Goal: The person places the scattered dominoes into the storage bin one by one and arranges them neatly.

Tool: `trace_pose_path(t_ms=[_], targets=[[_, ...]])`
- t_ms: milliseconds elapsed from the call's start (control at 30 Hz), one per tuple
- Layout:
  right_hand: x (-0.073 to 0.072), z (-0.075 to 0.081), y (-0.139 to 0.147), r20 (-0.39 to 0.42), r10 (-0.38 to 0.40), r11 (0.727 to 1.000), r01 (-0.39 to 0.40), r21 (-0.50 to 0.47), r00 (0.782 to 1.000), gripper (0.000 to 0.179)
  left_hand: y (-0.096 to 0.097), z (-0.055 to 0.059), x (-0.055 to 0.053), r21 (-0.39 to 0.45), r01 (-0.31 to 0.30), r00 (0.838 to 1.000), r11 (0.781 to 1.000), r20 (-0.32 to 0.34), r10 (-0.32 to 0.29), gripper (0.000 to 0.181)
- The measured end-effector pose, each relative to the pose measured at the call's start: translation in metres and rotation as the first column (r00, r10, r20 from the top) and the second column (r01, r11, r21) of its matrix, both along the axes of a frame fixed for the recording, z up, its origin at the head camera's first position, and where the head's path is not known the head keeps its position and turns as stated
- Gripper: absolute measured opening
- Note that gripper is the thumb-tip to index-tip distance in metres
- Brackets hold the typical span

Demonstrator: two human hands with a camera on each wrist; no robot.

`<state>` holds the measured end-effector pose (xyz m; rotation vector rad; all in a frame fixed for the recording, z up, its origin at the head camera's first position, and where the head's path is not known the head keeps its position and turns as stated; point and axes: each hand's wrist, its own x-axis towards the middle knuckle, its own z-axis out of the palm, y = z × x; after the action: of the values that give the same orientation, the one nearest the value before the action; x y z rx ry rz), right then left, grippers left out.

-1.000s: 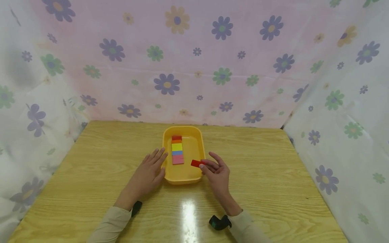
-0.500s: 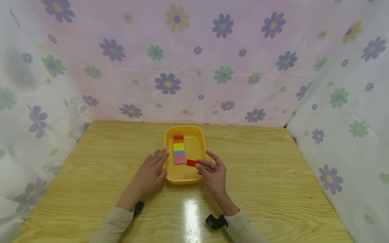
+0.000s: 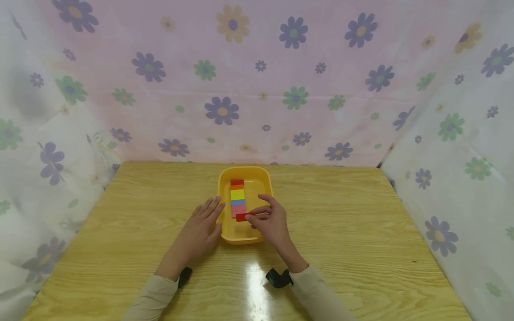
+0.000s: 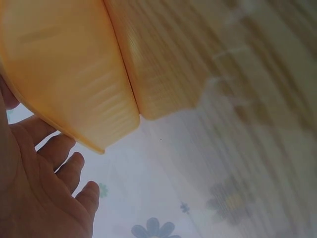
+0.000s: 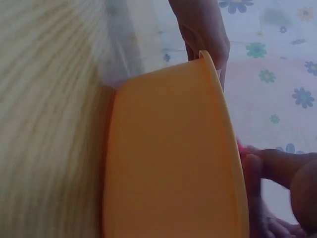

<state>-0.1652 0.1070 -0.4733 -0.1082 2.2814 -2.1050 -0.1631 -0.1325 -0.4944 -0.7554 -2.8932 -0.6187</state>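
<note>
A yellow plastic tray (image 3: pixel 242 234) stands on the table. Along its left inside runs a row of small flat pieces: red (image 3: pixel 237 182), orange (image 3: pixel 237 187), yellow (image 3: pixel 237 194), blue (image 3: pixel 238 202) and pink (image 3: pixel 238 208). My right hand (image 3: pixel 274 225) pinches another red rectangular piece (image 3: pixel 241 217) between thumb and fingers, at the near end of the row. Whether that piece touches the pink one cannot be told. With fingers extended, my left hand (image 3: pixel 198 228) rests at the tray's left rim; its fingers meet the rim (image 4: pixel 74 136) in the left wrist view.
The wood-grain table (image 3: pixel 341 214) reaches out on both sides of the tray. Flower-patterned cloth (image 3: pixel 257 89) encloses the back and sides. Dark wrist-worn devices (image 3: pixel 279 278) sit beneath both wrists.
My right hand has moved left over the tray, carrying the red piece from the right side to the near end of the row. My left hand has stayed at the rim.
</note>
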Motion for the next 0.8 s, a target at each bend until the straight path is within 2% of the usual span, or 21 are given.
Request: trace_pose_path(t_ms=[133, 233, 367, 500, 700, 800], targets=[[-0.009, 0.003, -0.007, 0.069, 0.044, 0.981, -0.056, 0.186, 0.997, 0.068, 0.001, 0.0, 0.0, 0.0, 0.003, 1.0, 1.0, 0.005, -0.003, 0.057], [-0.016, 0.005, -0.012, 0.116, 0.053, 0.958, -0.083, 0.274, 0.992, 0.07, 0.001, 0.001, 0.0, -0.003, 0.0, 1.0, 1.0, 0.006, 0.0, 0.057], [-0.025, 0.004, -0.019, 0.146, 0.044, 0.913, -0.099, 0.395, 0.988, 0.069, 0.001, 0.001, 0.001, -0.005, -0.009, 1.0, 1.0, 0.007, 0.009, 0.057], [-0.033, -0.001, -0.024, 0.154, 0.013, 0.853, -0.092, 0.515, 0.988, 0.066, 0.0, 0.0, 0.001, 0.008, -0.01, 1.0, 1.0, 0.001, 0.01, 0.057], [-0.038, -0.01, -0.027, 0.154, -0.037, 0.793, -0.065, 0.605, 0.987, 0.066, 0.0, -0.002, 0.001, 0.001, 0.0, 1.0, 1.0, -0.012, 0.0, 0.057], [-0.038, -0.011, -0.028, 0.137, -0.043, 0.783, -0.052, 0.62, 0.99, 0.065, 0.0, 0.0, 0.001, -0.004, -0.001, 1.0, 1.0, -0.022, 0.0, 0.057]])
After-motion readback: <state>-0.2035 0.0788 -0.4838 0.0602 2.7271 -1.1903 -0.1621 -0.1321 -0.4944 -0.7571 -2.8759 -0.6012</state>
